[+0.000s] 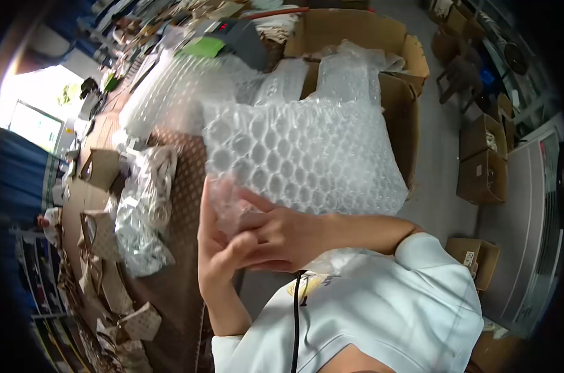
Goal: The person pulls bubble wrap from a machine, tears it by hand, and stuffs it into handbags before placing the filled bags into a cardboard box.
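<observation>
From the head view, your two hands meet close in front of your chest. Your right hand (pixel 288 236) is closed, and its fingers pinch the near edge of the bubble wrap (pixel 300 155). Your left hand (pixel 223 248) is partly closed too. Its fingers curl up around the same corner of the wrap, and it touches your right hand. A small crumpled bit of the wrap sits between your two hands.

The bubble wrap is a big clear sheet with round bubbles. It spreads out from your hands, away from you, and hangs over the box (pixel 356 37). The box is brown cardboard, open on top, and it is past your hands, well away from your fingers. More wrap sticks up out of it.

Beside your left hand is the tabletop (pixel 182 186), brown with small dots. On it, near your left hand, lies a pile of shiny bags (pixel 142 211). Just past those are flat cardboard pieces (pixel 98 217).

Far past your hands, behind the wrap, there is a dark machine (pixel 232 34) with red lights.

On your right-hand side, well apart from you, small brown boxes (pixel 481 161) stand on the floor (pixel 440 137).

Your white shirt (pixel 369 304) fills the space just below your hands, with a black cord (pixel 296 323) hanging down it.
</observation>
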Tool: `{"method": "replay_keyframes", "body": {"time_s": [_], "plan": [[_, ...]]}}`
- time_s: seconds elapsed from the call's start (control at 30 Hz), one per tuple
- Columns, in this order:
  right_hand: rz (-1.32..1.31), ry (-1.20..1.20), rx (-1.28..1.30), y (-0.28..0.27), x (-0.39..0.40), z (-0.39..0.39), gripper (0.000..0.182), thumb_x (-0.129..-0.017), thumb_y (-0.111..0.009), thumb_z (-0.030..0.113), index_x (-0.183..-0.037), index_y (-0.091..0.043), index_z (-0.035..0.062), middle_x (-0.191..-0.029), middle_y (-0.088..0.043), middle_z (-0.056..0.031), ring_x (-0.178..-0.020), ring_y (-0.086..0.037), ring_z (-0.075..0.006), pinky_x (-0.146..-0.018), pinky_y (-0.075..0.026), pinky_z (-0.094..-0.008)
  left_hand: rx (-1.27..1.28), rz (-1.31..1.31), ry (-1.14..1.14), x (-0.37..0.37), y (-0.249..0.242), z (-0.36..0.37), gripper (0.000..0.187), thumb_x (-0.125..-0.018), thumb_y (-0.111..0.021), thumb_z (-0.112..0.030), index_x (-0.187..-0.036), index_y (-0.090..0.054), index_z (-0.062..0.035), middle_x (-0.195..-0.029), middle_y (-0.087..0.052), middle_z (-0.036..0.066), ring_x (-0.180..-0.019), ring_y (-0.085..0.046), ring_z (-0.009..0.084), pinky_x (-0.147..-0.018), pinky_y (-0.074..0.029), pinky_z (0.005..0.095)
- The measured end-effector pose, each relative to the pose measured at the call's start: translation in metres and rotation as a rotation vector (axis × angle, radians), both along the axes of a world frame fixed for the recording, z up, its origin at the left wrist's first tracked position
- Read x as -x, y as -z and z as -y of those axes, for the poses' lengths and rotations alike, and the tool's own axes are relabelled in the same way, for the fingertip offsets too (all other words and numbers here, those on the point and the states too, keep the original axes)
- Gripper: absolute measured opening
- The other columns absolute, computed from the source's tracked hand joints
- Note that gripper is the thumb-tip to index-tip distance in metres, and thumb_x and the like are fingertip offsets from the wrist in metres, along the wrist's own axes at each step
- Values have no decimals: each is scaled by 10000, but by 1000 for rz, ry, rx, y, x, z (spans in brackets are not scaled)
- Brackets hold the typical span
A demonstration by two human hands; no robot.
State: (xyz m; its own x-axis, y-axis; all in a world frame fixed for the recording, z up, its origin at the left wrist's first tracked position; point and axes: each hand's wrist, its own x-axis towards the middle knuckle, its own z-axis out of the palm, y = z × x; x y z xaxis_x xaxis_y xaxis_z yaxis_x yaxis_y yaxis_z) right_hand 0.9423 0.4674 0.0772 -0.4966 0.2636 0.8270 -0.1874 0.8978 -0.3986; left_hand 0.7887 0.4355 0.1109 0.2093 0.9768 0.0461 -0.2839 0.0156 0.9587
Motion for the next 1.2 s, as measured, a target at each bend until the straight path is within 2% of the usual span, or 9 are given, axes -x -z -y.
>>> {"method": "replay_keyframes", "body": {"time_s": [0.07,0.13,0.27,0.37,0.53,0.67,0.73,1.03,1.2], "plan": [[135,-360,167,14,75,39,333,-755,-682,218,-1061,-596,123,-808,-543,-54,-852,-535,-256,-1050,-187,-581,274,74,-282,75,10,55,502,-791,-576,50,-1273,-441,7,-1132,-586,127,-878,-622,179,-714,-512,239],[316,-478,158,8,106,79,484,-773,-669,265,-1212,-529,120,-1065,-566,-129,-1091,-496,-338,-1066,-128,-586,154,-5,-612,163,31,108,404,-785,-606,15,-1182,-527,4,-977,-640,91,-806,-634,153,-667,-521,237],[657,247,-7,51,91,112,845,-714,-695,438,-1410,-296,172,-1505,-122,-134,-1391,-5,-362,-1069,-21,-602,101,-568,-1165,427,43,254,419,-793,-645,-51,-1190,-528,10,-846,-640,47,-638,-577,100,-538,-473,231],[1182,462,169,165,49,112,951,-675,-683,528,-1433,-231,174,-1508,-115,-111,-1382,-43,-380,-1061,-32,-623,117,-670,-1387,515,23,357,443,-843,-611,-79,-1255,-482,22,-773,-600,33,-588,-512,100,-548,-447,246],[1467,299,303,249,4,96,924,-707,-696,441,-1440,-192,191,-1508,-113,-105,-1383,-84,-347,-1074,-122,-594,591,-1416,-1695,522,-27,431,420,-941,-448,-302,-1298,-483,-83,-1030,-628,107,-765,-608,196,-645,-476,339],[1190,99,447,270,-14,68,669,-751,-678,281,-1345,-390,170,-1478,-219,-84,-1363,-198,-281,-1073,-250,-481,936,-2013,-1626,501,-60,435,426,-911,-384,-304,-1288,-499,-144,-1207,-573,87,-1013,-576,278,-832,-457,428],[1057,76,510,275,-17,67,572,-758,-672,229,-1290,-473,160,-1461,-262,-76,-1351,-239,-266,-1067,-282,-439,1091,-1694,-1721,465,-61,423,439,-879,-376,-249,-1289,-494,-147,-1232,-558,78,-1078,-537,310,-881,-425,450],[852,210,375,244,-53,-25,261,-742,-659,163,-1003,-644,159,-1056,-608,-43,-977,-576,-260,-818,-477,-354,1246,-1834,-1581,517,-83,445,465,-855,-401,-209,-1313,-466,-163,-1249,-543,94,-1103,-521,318,-875,-426,446],[703,634,58,230,-48,-127,410,-737,-680,276,-1106,-591,122,-1149,-589,-66,-1055,-554,-264,-1004,-314,-455,1364,-1899,-1644,452,-98,403,461,-859,-417,-217,-1313,-461,-147,-1271,-522,104,-1117,-515,294,-882,-422,435]]}}
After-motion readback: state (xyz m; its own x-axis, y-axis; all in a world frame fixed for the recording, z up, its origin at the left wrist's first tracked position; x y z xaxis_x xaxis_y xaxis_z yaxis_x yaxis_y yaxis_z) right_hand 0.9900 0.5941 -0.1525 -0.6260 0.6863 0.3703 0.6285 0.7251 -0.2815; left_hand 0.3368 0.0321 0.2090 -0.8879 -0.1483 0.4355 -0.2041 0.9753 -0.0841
